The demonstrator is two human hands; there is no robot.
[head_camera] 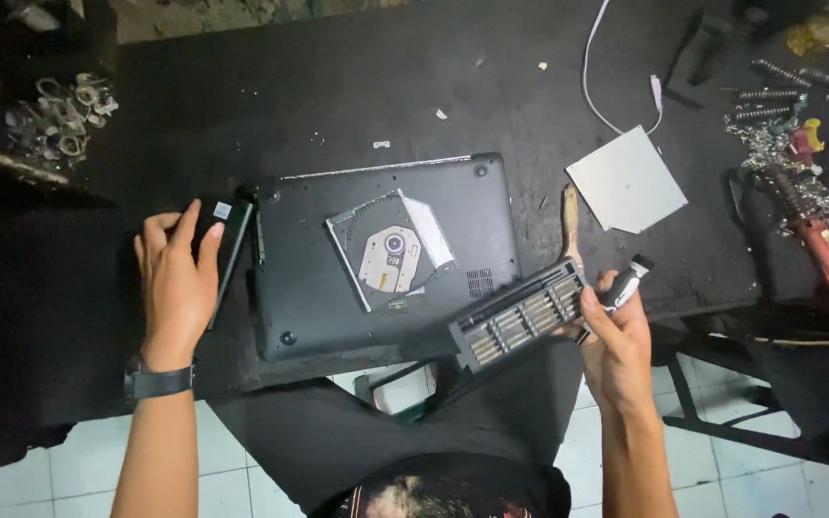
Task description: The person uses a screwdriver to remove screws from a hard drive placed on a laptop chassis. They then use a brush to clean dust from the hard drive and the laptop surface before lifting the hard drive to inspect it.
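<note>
The left hand (pixel 177 278) lies flat, gripping nothing, on a battery (pixel 227 240) by the laptop (pixel 386 254) near the table's (pixel 357 86) front edge; the right hand (pixel 616 336) grasps a screwdriver (pixel 626 283) and bit case (pixel 520 315).

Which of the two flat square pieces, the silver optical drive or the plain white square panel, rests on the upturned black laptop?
The silver optical drive, disc hub exposed, lies on the black laptop. The white square panel lies apart on the dark table.
</note>
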